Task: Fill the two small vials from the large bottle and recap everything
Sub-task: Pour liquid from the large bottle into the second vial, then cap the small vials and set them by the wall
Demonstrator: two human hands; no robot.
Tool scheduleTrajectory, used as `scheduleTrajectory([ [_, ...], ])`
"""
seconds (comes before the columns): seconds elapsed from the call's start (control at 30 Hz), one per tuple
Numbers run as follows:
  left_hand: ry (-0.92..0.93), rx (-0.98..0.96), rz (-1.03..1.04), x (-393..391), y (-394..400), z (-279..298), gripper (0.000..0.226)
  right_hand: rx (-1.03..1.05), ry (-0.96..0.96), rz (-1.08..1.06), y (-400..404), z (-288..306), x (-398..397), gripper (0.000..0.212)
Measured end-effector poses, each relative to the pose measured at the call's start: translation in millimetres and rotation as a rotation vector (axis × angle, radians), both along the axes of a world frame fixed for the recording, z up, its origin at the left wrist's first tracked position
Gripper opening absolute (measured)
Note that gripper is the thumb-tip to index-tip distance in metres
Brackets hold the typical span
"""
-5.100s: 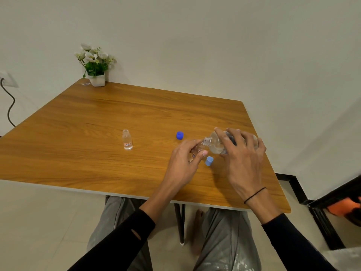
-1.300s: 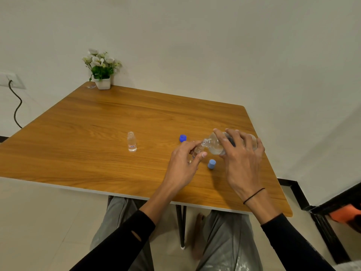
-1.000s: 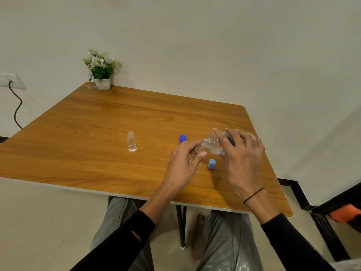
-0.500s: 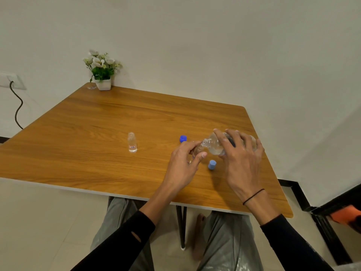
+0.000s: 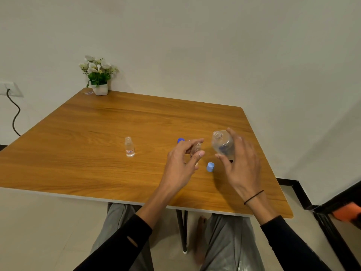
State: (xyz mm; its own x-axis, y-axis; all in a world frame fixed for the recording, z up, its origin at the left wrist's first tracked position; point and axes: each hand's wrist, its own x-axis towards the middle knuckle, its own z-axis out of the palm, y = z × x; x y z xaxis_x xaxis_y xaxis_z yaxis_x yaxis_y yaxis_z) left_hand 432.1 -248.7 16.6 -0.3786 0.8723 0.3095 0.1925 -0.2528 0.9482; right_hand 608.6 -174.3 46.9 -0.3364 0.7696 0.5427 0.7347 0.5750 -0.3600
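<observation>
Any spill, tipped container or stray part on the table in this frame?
No spill shows on the table. Both vials stand upright; two blue caps lie loose, expected mid-fill. The right hand holds the large bottle, uncapped.

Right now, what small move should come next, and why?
Probably set the large bottle down upright: the right hand holds it mouth up, no longer over the vial in the left hand; then take the light blue cap.
</observation>
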Motion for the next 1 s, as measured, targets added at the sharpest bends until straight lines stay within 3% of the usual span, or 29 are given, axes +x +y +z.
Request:
scheduleTrajectory([
  [0.2,-0.039,-0.038,-0.013,-2.0,0.8,-6.6,0.031,-0.212,0.279,-0.063,29.6,-10.4,3.6,0.082],
  [0.47,-0.004,-0.057,-0.012,-0.7,0.9,-15.5,0.035,-0.295,0.497,-0.082,44.6,-30.4,4.6,0.082],
  [0.67,0.003,-0.052,-0.002,-1.6,-0.5,-18.0,0.041,-0.358,0.477,-0.142,31.4,-39.7,4.0,0.108],
  [0.77,-0.01,-0.057,0.014,-3.4,-0.2,-21.2,0.037,-0.136,0.5,-0.255,8.1,-43.7,3.1,0.079],
  [0.87,-0.025,-0.058,0.019,-2.7,0.1,-23.1,0.035,0.016,0.405,-0.01,-10.6,-46.0,0.7,0.032],
  [0.93,-0.035,-0.058,0.021,-1.6,-0.4,-24.2,0.034,-0.061,0.203,0.103,-13.8,-46.3,-4.9,0.023],
  [1.0,-0.05,-0.055,0.028,-1.7,-1.8,-25.5,0.033,-0.119,-0.015,0.133,-10.3,-49.4,-12.4,0.028],
])
